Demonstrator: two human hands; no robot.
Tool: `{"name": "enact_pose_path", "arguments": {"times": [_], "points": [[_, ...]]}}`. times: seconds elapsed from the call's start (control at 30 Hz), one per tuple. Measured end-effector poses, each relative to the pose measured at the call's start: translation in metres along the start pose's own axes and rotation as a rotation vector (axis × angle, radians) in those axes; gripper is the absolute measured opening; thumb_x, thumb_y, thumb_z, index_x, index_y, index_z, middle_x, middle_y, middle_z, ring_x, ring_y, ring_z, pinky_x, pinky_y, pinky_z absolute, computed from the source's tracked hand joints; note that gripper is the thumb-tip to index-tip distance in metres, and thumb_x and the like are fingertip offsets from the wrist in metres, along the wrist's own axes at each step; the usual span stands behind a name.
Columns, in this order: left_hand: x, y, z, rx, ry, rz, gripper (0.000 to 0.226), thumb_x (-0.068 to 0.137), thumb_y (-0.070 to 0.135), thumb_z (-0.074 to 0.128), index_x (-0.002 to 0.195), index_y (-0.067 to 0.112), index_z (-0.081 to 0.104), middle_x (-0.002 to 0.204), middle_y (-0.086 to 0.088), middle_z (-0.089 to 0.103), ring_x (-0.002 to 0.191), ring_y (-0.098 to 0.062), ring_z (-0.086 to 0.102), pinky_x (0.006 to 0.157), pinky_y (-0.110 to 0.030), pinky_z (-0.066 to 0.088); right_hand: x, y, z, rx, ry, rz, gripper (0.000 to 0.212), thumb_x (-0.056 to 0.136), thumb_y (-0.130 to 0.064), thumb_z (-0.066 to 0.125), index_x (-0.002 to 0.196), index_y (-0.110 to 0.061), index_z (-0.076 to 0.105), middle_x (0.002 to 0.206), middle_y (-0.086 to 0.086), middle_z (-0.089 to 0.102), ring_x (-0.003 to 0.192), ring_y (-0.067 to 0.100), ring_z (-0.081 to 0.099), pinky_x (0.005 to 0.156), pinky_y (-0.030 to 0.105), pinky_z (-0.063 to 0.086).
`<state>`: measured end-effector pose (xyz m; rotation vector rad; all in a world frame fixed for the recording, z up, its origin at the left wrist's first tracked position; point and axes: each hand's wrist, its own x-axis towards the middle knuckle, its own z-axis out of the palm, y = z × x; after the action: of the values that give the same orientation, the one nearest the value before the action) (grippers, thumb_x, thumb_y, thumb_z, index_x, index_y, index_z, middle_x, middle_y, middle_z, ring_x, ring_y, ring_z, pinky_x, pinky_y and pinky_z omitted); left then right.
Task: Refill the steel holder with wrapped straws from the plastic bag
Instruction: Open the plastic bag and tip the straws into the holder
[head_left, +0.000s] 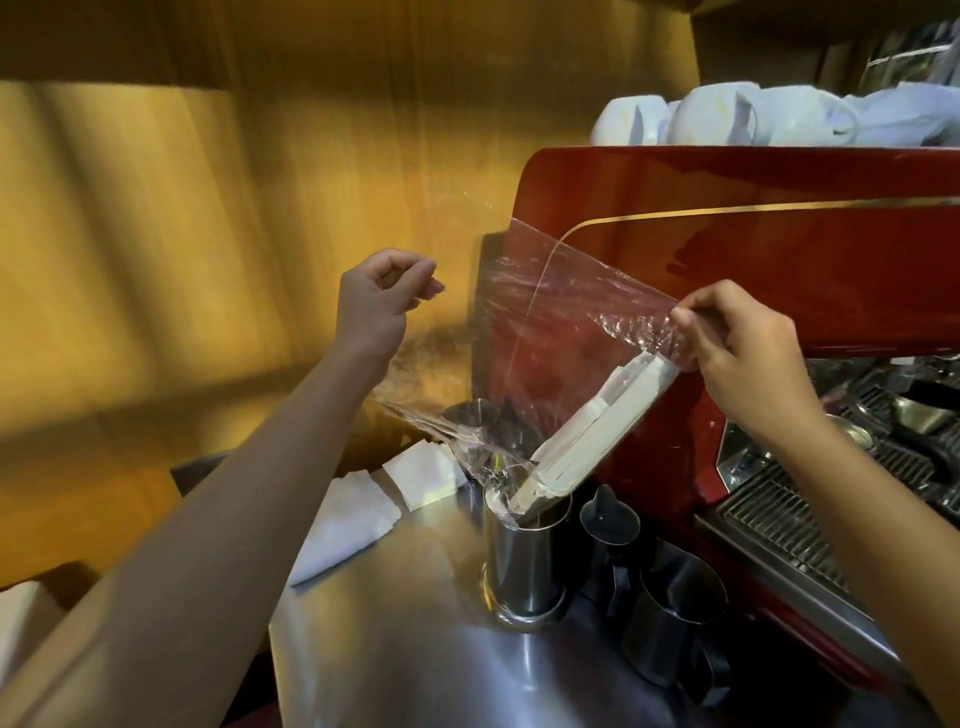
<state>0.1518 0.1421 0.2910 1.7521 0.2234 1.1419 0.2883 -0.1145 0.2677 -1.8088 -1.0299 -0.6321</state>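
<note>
My right hand (748, 358) pinches the plastic bag (550, 322) above the steel holder (524, 556), wrapped straws (587, 436) sliding in, left hand (376, 301) loosely curled, empty, pitchers (670, 618) crowding beside.

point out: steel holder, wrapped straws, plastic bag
steel holder (524, 561): head view, middle of its shiny cylindrical wall.
wrapped straws (597, 423): head view, midway along the white bundle slanting into the holder.
plastic bag (561, 291): head view, clear film stretched before the red machine.

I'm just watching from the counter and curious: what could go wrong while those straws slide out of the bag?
The wrapped straws enter the steel holder at a steep tilt, so some might slip past its rim. The holder might tip toward the milk pitchers close beside it. The right hand only pinches the plastic bag, which could slip.
</note>
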Motion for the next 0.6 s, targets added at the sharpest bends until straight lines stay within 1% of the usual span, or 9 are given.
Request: {"name": "enact_pose_path", "arguments": {"times": [0.13, 0.23, 0.27, 0.33, 0.4, 0.47, 0.53, 0.57, 0.6], "points": [[0.000, -0.004, -0.006, 0.008, -0.037, -0.022, 0.010, 0.089, 0.018, 0.059, 0.080, 0.022, 0.061, 0.076, -0.001, 0.066, 0.073, -0.015, 0.062, 0.069, -0.028, 0.048, 0.010, 0.001, 0.003, -0.028, 0.020, -0.012, 0.014, 0.092, -0.016, 0.053, 0.090, -0.003, 0.058, 0.079, 0.007, 0.060, 0.067, 0.018, 0.052, 0.056, 0.025, 0.038], [0.001, -0.009, -0.014, 0.025, -0.181, -0.130, 0.008, 0.083, 0.017, 0.065, 0.087, 0.022, 0.060, 0.083, -0.003, 0.066, 0.078, -0.017, 0.061, 0.071, -0.029, 0.046, 0.010, 0.005, 0.008, -0.040, 0.008, 0.006, 0.012, 0.091, -0.014, 0.053, 0.090, -0.002, 0.058, 0.075, 0.005, 0.058, 0.061, 0.009, 0.050, 0.052, 0.014, 0.037], [0.000, -0.012, -0.017, 0.054, -0.242, -0.180, 0.012, 0.080, 0.015, 0.067, 0.088, 0.021, 0.061, 0.085, -0.005, 0.065, 0.080, -0.018, 0.060, 0.071, -0.030, 0.045, 0.010, 0.006, 0.010, -0.036, 0.000, 0.009, 0.012, 0.091, -0.013, 0.053, 0.089, -0.002, 0.058, 0.074, 0.005, 0.058, 0.061, 0.011, 0.052, 0.053, 0.016, 0.039], [-0.004, -0.017, -0.019, 0.121, -0.315, -0.227, 0.009, 0.079, 0.011, 0.068, 0.086, 0.015, 0.064, 0.083, -0.008, 0.065, 0.080, -0.021, 0.059, 0.072, -0.032, 0.046, 0.009, 0.008, 0.014, -0.024, -0.020, 0.013, 0.012, 0.091, -0.013, 0.053, 0.088, -0.003, 0.057, 0.072, 0.006, 0.058, 0.064, 0.022, 0.056, 0.057, 0.027, 0.043], [-0.006, -0.019, -0.018, 0.112, -0.298, -0.202, 0.002, 0.082, 0.008, 0.064, 0.082, 0.009, 0.065, 0.078, -0.011, 0.065, 0.075, -0.021, 0.061, 0.073, -0.033, 0.049, 0.011, 0.009, 0.017, -0.007, -0.023, 0.011, 0.011, 0.091, -0.013, 0.053, 0.087, -0.004, 0.057, 0.070, 0.005, 0.058, 0.067, 0.026, 0.058, 0.061, 0.031, 0.045], [-0.007, -0.020, -0.016, 0.076, -0.237, -0.159, 0.006, 0.085, 0.005, 0.061, 0.080, 0.008, 0.064, 0.074, -0.009, 0.065, 0.066, -0.014, 0.062, 0.068, -0.026, 0.052, 0.014, 0.008, 0.019, -0.002, -0.008, 0.011, 0.010, 0.091, -0.014, 0.054, 0.086, -0.006, 0.057, 0.068, 0.004, 0.059, 0.066, 0.019, 0.059, 0.061, 0.029, 0.045], [-0.006, -0.023, -0.016, 0.049, -0.178, -0.146, 0.012, 0.086, 0.004, 0.060, 0.077, 0.011, 0.064, 0.071, -0.007, 0.065, 0.064, -0.013, 0.060, 0.067, -0.026, 0.051, 0.015, 0.008, 0.022, 0.023, 0.025, 0.011, 0.009, 0.090, -0.015, 0.055, 0.084, -0.010, 0.057, 0.064, -0.005, 0.056, 0.061, -0.001, 0.055, 0.056, 0.012, 0.040], [-0.006, -0.025, -0.016, 0.039, -0.160, -0.154, 0.013, 0.086, 0.004, 0.060, 0.076, 0.012, 0.064, 0.068, -0.004, 0.066, 0.064, -0.013, 0.060, 0.067, -0.027, 0.051, 0.014, 0.007, 0.024, 0.048, 0.037, 0.021, 0.008, 0.089, -0.016, 0.056, 0.083, -0.013, 0.057, 0.064, -0.010, 0.055, 0.059, -0.006, 0.053, 0.053, 0.006, 0.037], [-0.006, -0.027, -0.017, 0.035, -0.155, -0.163, 0.014, 0.085, 0.004, 0.060, 0.076, 0.013, 0.064, 0.065, 0.000, 0.068, 0.063, -0.013, 0.061, 0.066, -0.027, 0.052, 0.012, 0.008, 0.026, 0.077, 0.042, 0.039, 0.007, 0.089, -0.017, 0.057, 0.082, -0.015, 0.057, 0.066, -0.012, 0.055, 0.058, -0.007, 0.052, 0.053, 0.005, 0.036]]}}
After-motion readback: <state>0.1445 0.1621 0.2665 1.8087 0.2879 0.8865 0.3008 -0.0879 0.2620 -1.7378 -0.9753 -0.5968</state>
